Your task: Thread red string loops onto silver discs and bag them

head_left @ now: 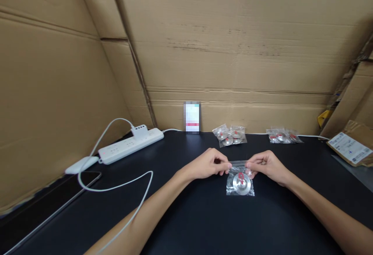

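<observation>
Holding a clear bag (pixel 230 183) near the top, closer in than the upright screen (pixel 192 115) and off to its right — pinched near one corner by the left hand (pixel 211 164), near the other by the right hand (pixel 266 167), both with fingers curled nearly closed. Could tear or slip loose if tugged unevenly; might drop the metal disc (pixel 241 188) inside if tipped unsealed. Can't tell whether sealed, can't make out the red mark (pixel 240 177) over the disc, nor read the screen — pixelated.
</observation>
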The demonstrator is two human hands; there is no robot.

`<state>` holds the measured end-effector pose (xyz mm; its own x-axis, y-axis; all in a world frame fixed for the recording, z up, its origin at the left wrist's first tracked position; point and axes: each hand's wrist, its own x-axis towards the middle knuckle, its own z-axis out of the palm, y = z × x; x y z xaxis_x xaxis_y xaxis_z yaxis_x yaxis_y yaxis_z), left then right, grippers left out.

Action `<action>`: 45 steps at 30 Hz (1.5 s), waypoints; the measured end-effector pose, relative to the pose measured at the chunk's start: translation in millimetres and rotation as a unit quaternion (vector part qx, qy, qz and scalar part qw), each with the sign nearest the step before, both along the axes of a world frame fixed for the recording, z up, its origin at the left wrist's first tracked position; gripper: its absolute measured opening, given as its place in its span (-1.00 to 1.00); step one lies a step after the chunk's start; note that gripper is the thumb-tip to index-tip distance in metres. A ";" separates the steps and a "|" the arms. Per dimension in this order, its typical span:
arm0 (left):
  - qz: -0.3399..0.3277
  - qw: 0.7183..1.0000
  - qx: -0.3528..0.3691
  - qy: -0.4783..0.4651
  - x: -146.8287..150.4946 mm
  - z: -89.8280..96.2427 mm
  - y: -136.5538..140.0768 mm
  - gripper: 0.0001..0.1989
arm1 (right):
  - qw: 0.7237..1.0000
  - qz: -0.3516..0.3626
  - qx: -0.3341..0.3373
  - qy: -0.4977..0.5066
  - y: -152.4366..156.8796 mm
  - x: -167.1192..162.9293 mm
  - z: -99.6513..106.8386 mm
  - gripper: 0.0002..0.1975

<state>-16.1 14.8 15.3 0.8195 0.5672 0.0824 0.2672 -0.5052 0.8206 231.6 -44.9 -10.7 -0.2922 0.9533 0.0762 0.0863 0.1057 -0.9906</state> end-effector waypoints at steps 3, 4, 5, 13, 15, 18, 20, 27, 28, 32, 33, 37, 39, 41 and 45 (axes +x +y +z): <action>0.031 0.999 -0.008 -0.036 4.5 -4.4 -3.3 -0.68 | 1.000 -0.015 0.012 0.004 1.2 2.7 -1.8 -0.76; 0.041 0.998 -0.017 -0.054 6.5 -6.2 -4.7 -0.71 | 1.000 -0.018 0.016 0.005 1.2 2.8 -2.6 -0.77; 0.051 0.996 -0.028 -0.072 8.8 -8.2 -6.0 -0.73 | 1.000 -0.019 0.019 0.006 1.0 2.2 -3.2 -0.77; 0.067 0.961 -0.177 -0.200 23.2 -13.4 -12.9 -0.69 | 0.999 -0.019 -0.010 0.031 -4.4 -10.7 0.2 -0.66; 0.082 0.951 -0.187 -0.233 23.3 -9.0 -14.0 -0.69 | 0.999 -0.016 -0.018 0.040 -5.8 -13.0 2.0 -0.62; 0.105 0.935 -0.194 -0.276 22.5 -2.1 -15.5 -0.68 | 0.997 0.018 -0.023 0.066 -8.9 -18.1 4.1 -0.64; 0.114 0.929 -0.203 -0.288 22.1 0.2 -16.2 -0.69 | 0.996 0.038 -0.027 0.082 -11.5 -22.6 5.1 -0.65; 0.114 0.925 -0.229 -0.282 20.6 -4.3 -12.6 -0.55 | 0.993 -0.008 -0.028 0.116 -6.3 -16.2 5.9 -0.64; 0.117 0.927 -0.228 -0.274 19.8 -5.0 -11.5 -0.53 | 0.992 -0.030 -0.024 0.124 -2.5 -9.7 5.4 -0.63; 0.132 0.939 -0.227 -0.222 16.1 -8.1 -6.5 -0.54 | 0.975 -0.162 0.003 0.151 16.9 31.1 0.4 -0.66; 0.132 0.941 -0.228 -0.211 15.3 -9.0 -5.2 -0.56 | 0.964 -0.212 0.015 0.159 21.8 43.8 -1.6 -0.67; 0.124 0.949 -0.220 -0.188 13.6 -12.7 -1.1 -0.61 | 0.916 -0.366 0.041 0.157 35.5 96.9 -10.3 -0.63; 0.117 0.952 -0.217 -0.183 13.4 -13.8 -0.1 -0.62 | 0.894 -0.412 0.055 0.167 38.0 121.9 -14.1 -0.68; 0.114 0.954 -0.214 -0.177 13.4 -14.5 0.3 -0.62 | 0.871 -0.453 0.062 0.179 38.2 144.8 -17.0 -0.74; 0.113 0.957 -0.208 -0.170 13.7 -15.4 0.3 -0.64 | 0.834 -0.512 0.068 0.193 35.6 182.7 -19.7 -0.85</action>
